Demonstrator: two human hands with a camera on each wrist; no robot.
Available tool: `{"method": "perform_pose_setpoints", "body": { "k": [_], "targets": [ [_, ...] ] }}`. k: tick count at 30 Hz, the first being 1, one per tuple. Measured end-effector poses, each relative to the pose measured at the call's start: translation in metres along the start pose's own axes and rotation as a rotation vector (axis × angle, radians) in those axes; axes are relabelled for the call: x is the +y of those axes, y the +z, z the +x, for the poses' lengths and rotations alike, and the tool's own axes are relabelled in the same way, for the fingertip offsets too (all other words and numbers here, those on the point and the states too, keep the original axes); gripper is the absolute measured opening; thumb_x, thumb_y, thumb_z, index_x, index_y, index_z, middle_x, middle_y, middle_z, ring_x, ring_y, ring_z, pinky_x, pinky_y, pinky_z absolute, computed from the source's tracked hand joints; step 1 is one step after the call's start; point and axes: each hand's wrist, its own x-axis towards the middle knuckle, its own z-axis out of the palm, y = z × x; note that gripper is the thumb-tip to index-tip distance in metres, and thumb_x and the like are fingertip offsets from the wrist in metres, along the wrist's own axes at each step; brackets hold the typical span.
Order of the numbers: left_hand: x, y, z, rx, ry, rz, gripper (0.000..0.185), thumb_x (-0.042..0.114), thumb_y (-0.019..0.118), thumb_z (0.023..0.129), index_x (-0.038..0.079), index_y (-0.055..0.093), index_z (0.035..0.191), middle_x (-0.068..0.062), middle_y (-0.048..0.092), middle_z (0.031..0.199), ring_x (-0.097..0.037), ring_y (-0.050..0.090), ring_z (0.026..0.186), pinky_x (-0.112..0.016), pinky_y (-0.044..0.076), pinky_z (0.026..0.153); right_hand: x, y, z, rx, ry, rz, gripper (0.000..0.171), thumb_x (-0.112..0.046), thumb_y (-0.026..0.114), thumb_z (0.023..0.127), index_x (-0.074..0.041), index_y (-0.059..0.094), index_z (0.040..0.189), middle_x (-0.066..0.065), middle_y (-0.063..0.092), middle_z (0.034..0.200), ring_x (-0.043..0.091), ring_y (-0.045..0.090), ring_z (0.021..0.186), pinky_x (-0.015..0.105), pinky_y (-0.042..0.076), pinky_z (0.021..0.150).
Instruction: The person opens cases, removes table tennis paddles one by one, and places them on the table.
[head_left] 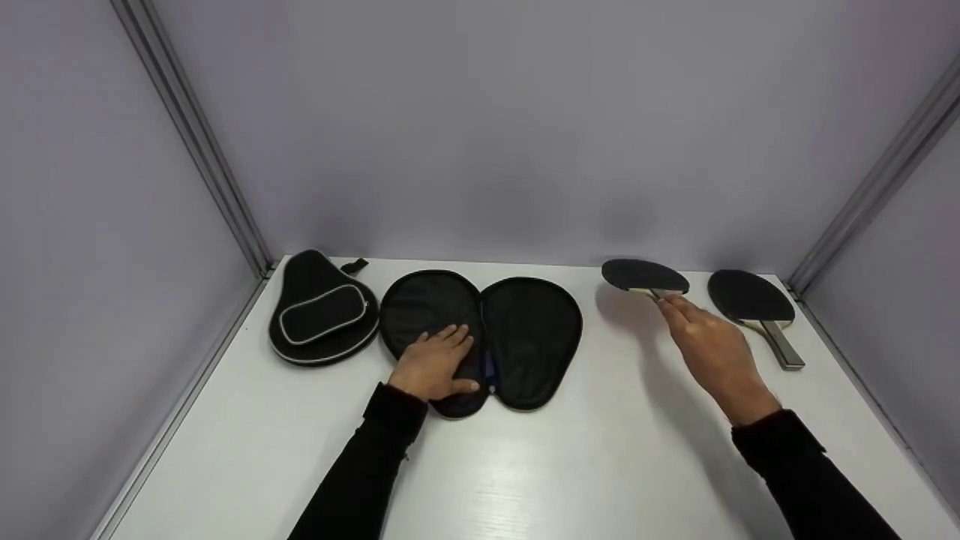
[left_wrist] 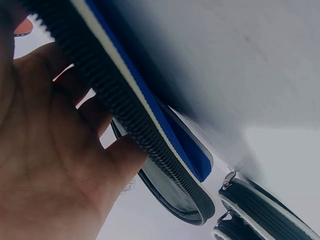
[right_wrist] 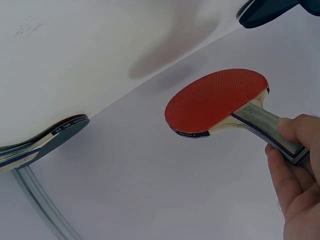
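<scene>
An unzipped black paddle case lies spread flat in the middle of the white table, both halves facing up. My left hand rests on its left half, fingers straight and spread. Along that half runs a dark zipper edge, seen close up in the left wrist view. By its handle, my right hand holds a table tennis paddle raised above the table, right of the case. Its black side faces up; the red underside shows in the right wrist view, with thumb and fingers around the handle.
A second table tennis paddle lies black side up at the far right, handle toward me. Left of the spread case sits a closed black case with a grey-trimmed pocket. Pale walls enclose the table at the back and sides.
</scene>
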Motion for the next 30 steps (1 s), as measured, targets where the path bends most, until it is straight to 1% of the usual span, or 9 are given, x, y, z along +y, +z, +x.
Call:
{"method": "perform_pose_setpoints", "body": {
  "k": [4,7,9,10,14,18,23,25,30],
  "targets": [
    [-0.001,0.001,0.001,0.003,0.005,0.02,0.095,0.061,0.085,0.104,0.007,0.054,0.176,-0.014,0.043,0.19,-0.038,0.041,0.179,-0.07,0.039,0.143,0.004,0.0,-0.004,-0.008,0.021,-0.004,0.042,0.017,0.082,0.09,0.007,0.081,0.131,0.027,0.086,0.13,0.05,0.087,0.102,0.059,0.071,0.068],
    [-0.006,0.008,0.004,0.01,0.011,0.038,0.096,0.063,0.084,0.103,0.008,0.054,0.176,-0.013,0.043,0.19,-0.038,0.041,0.179,-0.07,0.04,0.142,0.007,0.0,-0.006,-0.019,0.036,-0.01,0.04,0.016,0.082,0.091,0.007,0.081,0.13,0.028,0.086,0.129,0.051,0.087,0.1,0.06,0.069,0.064],
    [-0.011,0.015,0.008,0.012,0.015,0.053,0.097,0.065,0.083,0.103,0.009,0.053,0.177,-0.012,0.043,0.191,-0.037,0.04,0.179,-0.07,0.04,0.142,0.009,0.0,-0.008,-0.031,0.048,-0.016,0.04,0.015,0.083,0.092,0.007,0.081,0.131,0.028,0.086,0.129,0.051,0.087,0.103,0.061,0.069,0.064],
    [-0.013,0.017,0.008,0.015,0.019,0.069,0.096,0.066,0.081,0.105,0.009,0.053,0.177,-0.012,0.043,0.19,-0.036,0.042,0.178,-0.07,0.042,0.141,0.01,0.0,-0.009,-0.04,0.056,-0.019,0.04,0.015,0.082,0.092,0.007,0.081,0.131,0.029,0.086,0.129,0.051,0.087,0.106,0.061,0.069,0.065],
    [-0.017,0.02,0.011,0.018,0.028,0.092,0.098,0.071,0.078,0.105,0.011,0.052,0.178,-0.011,0.043,0.191,-0.035,0.042,0.178,-0.069,0.044,0.14,0.013,-0.001,-0.013,-0.079,0.096,-0.023,0.039,0.013,0.081,0.094,0.007,0.081,0.133,0.029,0.085,0.131,0.05,0.086,0.114,0.062,0.07,0.07],
    [-0.013,0.017,0.01,0.009,0.018,0.072,0.097,0.069,0.079,0.105,0.01,0.052,0.178,-0.012,0.042,0.191,-0.036,0.041,0.179,-0.07,0.042,0.142,0.018,0.002,-0.016,-0.085,0.105,-0.034,0.038,0.012,0.081,0.094,0.006,0.082,0.131,0.028,0.086,0.129,0.05,0.086,0.109,0.062,0.069,0.066],
    [-0.003,0.005,0.005,-0.013,0.002,0.057,0.094,0.062,0.082,0.106,0.008,0.053,0.177,-0.013,0.043,0.191,-0.038,0.041,0.179,-0.071,0.04,0.142,0.023,0.006,-0.021,-0.097,0.098,-0.062,0.037,0.012,0.082,0.091,0.005,0.083,0.128,0.027,0.086,0.126,0.05,0.086,0.101,0.062,0.067,0.061],
    [0.0,0.001,0.003,-0.018,-0.001,0.054,0.093,0.06,0.083,0.106,0.007,0.053,0.176,-0.014,0.043,0.19,-0.039,0.041,0.179,-0.071,0.04,0.142,0.024,0.007,-0.023,-0.118,0.105,-0.065,0.037,0.013,0.08,0.092,0.005,0.082,0.127,0.027,0.086,0.126,0.051,0.086,0.1,0.062,0.068,0.062],
    [0.005,-0.005,0.001,-0.018,-0.005,0.051,0.092,0.058,0.084,0.106,0.007,0.054,0.175,-0.014,0.044,0.19,-0.039,0.042,0.178,-0.071,0.04,0.142,0.022,0.008,-0.025,-0.188,0.132,-0.073,0.04,0.02,0.07,0.093,0.007,0.08,0.13,0.028,0.084,0.129,0.053,0.085,0.097,0.061,0.069,0.065]
  ]
}}
